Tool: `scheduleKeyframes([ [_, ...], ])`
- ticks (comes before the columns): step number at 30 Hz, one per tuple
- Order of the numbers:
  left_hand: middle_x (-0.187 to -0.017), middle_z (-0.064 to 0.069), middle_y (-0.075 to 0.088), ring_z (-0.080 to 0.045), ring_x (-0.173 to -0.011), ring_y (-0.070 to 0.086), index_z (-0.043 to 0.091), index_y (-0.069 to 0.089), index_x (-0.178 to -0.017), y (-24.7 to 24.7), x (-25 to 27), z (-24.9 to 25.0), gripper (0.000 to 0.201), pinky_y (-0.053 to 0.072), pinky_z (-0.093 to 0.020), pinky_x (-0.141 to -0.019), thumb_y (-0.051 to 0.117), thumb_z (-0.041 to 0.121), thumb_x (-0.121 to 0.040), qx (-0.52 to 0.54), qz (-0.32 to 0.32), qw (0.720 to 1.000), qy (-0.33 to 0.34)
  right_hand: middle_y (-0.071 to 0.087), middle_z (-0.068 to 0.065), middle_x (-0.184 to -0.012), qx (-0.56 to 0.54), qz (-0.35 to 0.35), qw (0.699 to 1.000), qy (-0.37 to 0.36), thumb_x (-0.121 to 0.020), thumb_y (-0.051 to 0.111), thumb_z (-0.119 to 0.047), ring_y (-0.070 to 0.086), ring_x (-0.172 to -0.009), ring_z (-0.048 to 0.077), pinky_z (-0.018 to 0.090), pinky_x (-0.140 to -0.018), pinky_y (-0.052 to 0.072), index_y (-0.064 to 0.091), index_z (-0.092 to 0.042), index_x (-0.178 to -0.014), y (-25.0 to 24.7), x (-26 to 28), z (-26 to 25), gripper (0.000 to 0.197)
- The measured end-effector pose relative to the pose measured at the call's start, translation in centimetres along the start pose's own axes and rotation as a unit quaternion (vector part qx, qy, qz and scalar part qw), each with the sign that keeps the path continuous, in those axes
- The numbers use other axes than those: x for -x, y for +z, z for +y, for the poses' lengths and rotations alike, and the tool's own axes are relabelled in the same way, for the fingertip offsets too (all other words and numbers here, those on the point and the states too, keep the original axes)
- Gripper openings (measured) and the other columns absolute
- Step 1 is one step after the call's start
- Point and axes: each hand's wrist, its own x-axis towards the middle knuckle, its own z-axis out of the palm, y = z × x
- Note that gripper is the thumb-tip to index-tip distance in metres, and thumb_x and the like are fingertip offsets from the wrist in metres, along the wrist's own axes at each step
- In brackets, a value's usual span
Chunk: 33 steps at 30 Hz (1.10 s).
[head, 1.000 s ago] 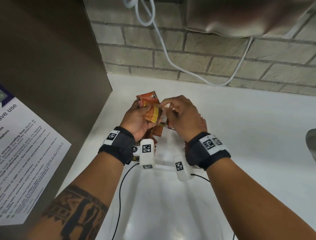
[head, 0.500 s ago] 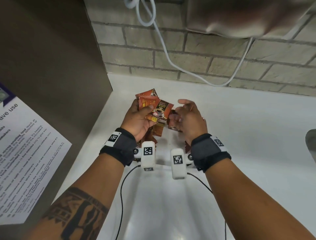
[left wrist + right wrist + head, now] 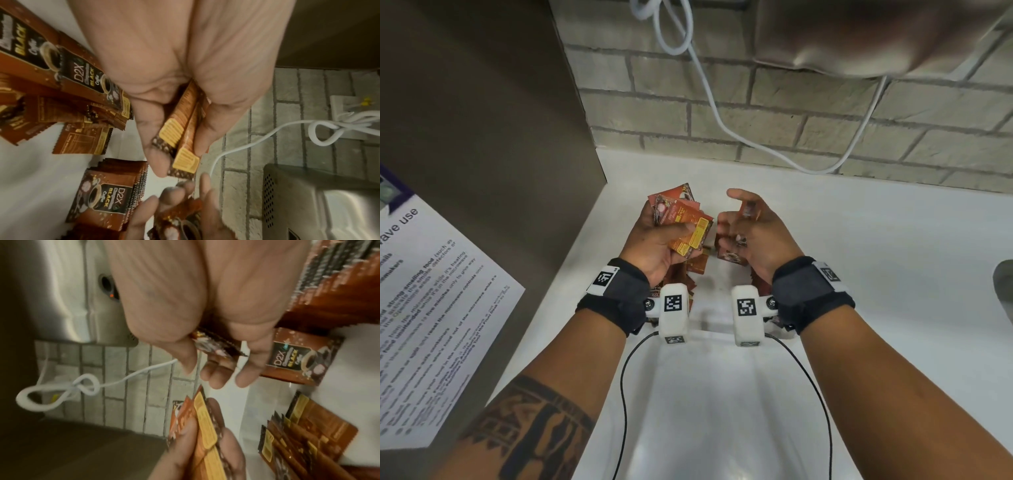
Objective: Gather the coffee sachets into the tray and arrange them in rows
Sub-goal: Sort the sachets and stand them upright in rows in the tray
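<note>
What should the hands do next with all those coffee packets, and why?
Probably bring the right hand back to the left hand and add its sachet to the held bunch. The two hands sit apart, each gripping sachets, while loose sachets lie scattered below the neat stack.

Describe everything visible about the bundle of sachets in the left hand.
The bundle of sachets is several flat, glossy foil-look packets, brown and orange with yellow label panels, fanned unevenly. The left hand grips it between thumb and fingers, held above the white counter, near the right hand but apart from it.
</note>
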Motion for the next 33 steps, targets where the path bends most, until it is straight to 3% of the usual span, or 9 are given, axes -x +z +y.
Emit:
scheduleKeyframes([
  [4, -0.114, -0.012, 0.072, -0.029, -0.094, 0.072, 0.015, 0.053, -0.132, 0.6, 0.3, 0.0, 0.048, 0.062, -0.038, -0.064, 0.07, 0.002, -0.089, -0.029, -0.026, 0.999, -0.007, 0.061, 0.008, -0.081, 0.157, -0.062, 0.986, 0.012, -0.086, 0.076, -0.006, 0.056, -0.071, 0.019, 0.037, -0.074, 0.051, 0.061, -0.019, -0.115, 0.3, -0.1, -0.1, 0.034],
  [9, -0.112, -0.009, 0.073, -0.029, -0.092, 0.074, 0.02, 0.057, -0.127, 0.4, 0.2, 0.1, 0.027, 0.063, -0.042, -0.066, 0.049, 0.031, -0.104, -0.006, -0.026, 0.998, -0.049, 0.069, 0.009, -0.094, 0.154, -0.046, 0.987, 0.012, -0.085, 0.073, 0.002, 0.06, -0.077, 0.021, 0.043, -0.078, 0.058, 0.064, -0.018, -0.113, -0.2, -0.3, -0.1, 0.035],
  [14, -0.105, -0.018, 0.073, -0.033, -0.086, 0.075, 0.008, 0.051, -0.136, 0.0, -0.1, 0.1, 0.034, 0.063, -0.041, -0.063, 0.042, 0.025, -0.108, 0.015, -0.004, 0.996, -0.084, 0.071, -0.003, -0.09, 0.242, -0.024, 0.961, -0.135, -0.088, 0.069, 0.003, 0.065, -0.077, 0.008, 0.022, -0.068, 0.055, 0.072, -0.013, -0.097, -0.5, 0.1, -0.8, 0.019],
  [20, -0.128, -0.021, 0.066, -0.031, -0.101, 0.071, 0.003, 0.049, -0.14, 0.8, 0.0, 0.2, 0.041, 0.063, -0.039, -0.068, 0.053, 0.017, -0.103, 0.005, -0.04, 0.997, -0.07, 0.061, 0.003, -0.099, 0.337, 0.001, 0.921, -0.196, -0.076, 0.058, 0.02, 0.058, -0.082, 0.0, 0.008, -0.062, 0.047, 0.073, -0.017, -0.076, -0.2, 0.0, -0.3, 0.039],
  [22, -0.131, -0.021, 0.064, -0.03, -0.101, 0.071, 0.004, 0.048, -0.14, 1.0, 0.0, 0.1, 0.042, 0.062, -0.038, -0.07, 0.056, 0.009, -0.1, -0.015, -0.061, 0.996, -0.057, 0.064, 0.003, -0.102, 0.325, 0.012, 0.924, -0.201, -0.077, 0.058, 0.017, 0.062, -0.087, 0.007, 0.012, -0.066, 0.051, 0.074, -0.016, -0.081, -0.2, -0.1, -0.1, 0.037],
  [25, -0.128, -0.019, 0.066, -0.03, -0.102, 0.071, 0.005, 0.048, -0.14, 0.9, -0.1, -0.1, 0.044, 0.062, -0.039, -0.069, 0.06, 0.004, -0.097, -0.017, -0.048, 0.998, -0.034, 0.068, -0.001, -0.093, 0.237, 0.038, 0.958, -0.157, -0.09, 0.055, 0.006, 0.071, -0.08, 0.011, 0.035, -0.07, 0.061, 0.07, -0.02, -0.099, -0.5, -0.6, 0.3, 0.031],
  [28, -0.126, -0.017, 0.067, -0.031, -0.103, 0.071, 0.005, 0.048, -0.139, 0.8, -0.3, -0.1, 0.044, 0.063, -0.044, -0.073, 0.061, 0.004, -0.097, -0.015, -0.026, 0.999, -0.012, 0.073, 0.006, -0.096, 0.096, 0.056, 0.992, -0.053, -0.098, 0.06, -0.026, 0.071, -0.085, 0.021, 0.048, -0.083, 0.06, 0.065, -0.022, -0.103, -0.4, -0.5, 0.6, 0.008],
  [30, -0.126, -0.017, 0.067, -0.033, -0.106, 0.07, 0.006, 0.048, -0.138, 0.7, -0.4, -0.1, 0.045, 0.061, -0.05, -0.08, 0.063, 0.004, -0.096, -0.025, -0.022, 0.999, -0.003, 0.074, 0.009, -0.103, 0.028, 0.033, 0.999, 0.009, -0.094, 0.062, -0.047, 0.073, -0.094, 0.027, 0.048, -0.083, 0.06, 0.064, -0.016, -0.107, -0.4, -0.2, 0.7, 0.033],
  [33, -0.126, -0.018, 0.067, -0.037, -0.11, 0.069, 0.01, 0.049, -0.137, 0.6, -0.4, -0.1, 0.046, 0.058, -0.056, -0.086, 0.065, 0.005, -0.095, -0.054, -0.039, 0.998, -0.002, 0.075, 0.01, -0.097, 0.068, 0.002, 0.998, -0.018, -0.089, 0.074, -0.029, 0.073, -0.089, 0.029, 0.04, -0.073, 0.06, 0.066, -0.014, -0.1, -0.1, 0.2, 0.4, 0.021],
])
